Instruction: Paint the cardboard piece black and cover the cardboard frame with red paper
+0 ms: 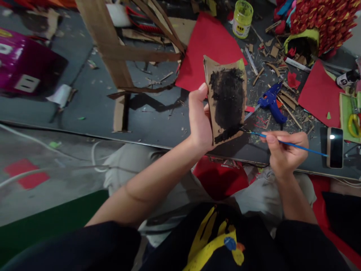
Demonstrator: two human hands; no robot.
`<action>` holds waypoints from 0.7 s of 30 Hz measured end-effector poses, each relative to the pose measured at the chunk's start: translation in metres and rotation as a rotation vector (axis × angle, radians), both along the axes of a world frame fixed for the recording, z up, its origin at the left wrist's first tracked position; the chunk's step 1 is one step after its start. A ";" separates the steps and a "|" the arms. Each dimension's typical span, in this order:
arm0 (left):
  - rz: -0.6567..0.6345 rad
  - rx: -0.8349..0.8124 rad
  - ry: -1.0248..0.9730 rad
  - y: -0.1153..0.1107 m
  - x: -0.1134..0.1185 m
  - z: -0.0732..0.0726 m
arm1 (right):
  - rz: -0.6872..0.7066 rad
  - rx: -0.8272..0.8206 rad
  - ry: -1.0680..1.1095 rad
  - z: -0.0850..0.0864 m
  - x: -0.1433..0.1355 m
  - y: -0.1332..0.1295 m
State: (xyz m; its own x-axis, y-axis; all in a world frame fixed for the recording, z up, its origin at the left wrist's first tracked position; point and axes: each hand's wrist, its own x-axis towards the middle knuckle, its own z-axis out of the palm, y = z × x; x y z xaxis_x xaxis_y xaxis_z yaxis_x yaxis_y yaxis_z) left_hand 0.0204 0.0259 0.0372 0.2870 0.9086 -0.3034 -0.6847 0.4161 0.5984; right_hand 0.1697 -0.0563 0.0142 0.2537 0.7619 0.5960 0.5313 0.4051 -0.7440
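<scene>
Gripping black-painted cardboard (228, 98) in left hand (199, 118), right hand (287, 153) pinching blue paintbrush (257, 134), bristles (243, 130) at the cardboard's lower right edge.

Worktable (93, 99): dark grey top, running across the full width; surface strewn with scraps and fine debris, front edge continuous from left to right. Floor (67, 186): grey, mottled, concrete in appearance, exposed at left beyond the table's edge. A red sheet (21, 165) lies on it, a pale green scrap (55, 144) nearby. White cables (93, 155) trail in front of the table at that side. A dark green panel (64, 222) slants across the lower left; mat or furniture, I cannot tell. At lower right, red material (321, 188) adjoins a black surface (342, 207). Light: subdued, with shadows on the tabletop.
</scene>
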 end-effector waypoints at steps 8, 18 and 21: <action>0.053 -0.008 0.051 -0.004 0.005 0.003 | 0.074 0.026 -0.134 0.003 -0.004 -0.006; 0.057 0.068 0.117 -0.007 0.005 0.000 | 0.145 0.062 -0.307 0.005 -0.004 -0.013; 0.060 0.026 0.197 -0.007 0.006 0.001 | 0.082 0.092 -0.339 0.005 -0.005 -0.014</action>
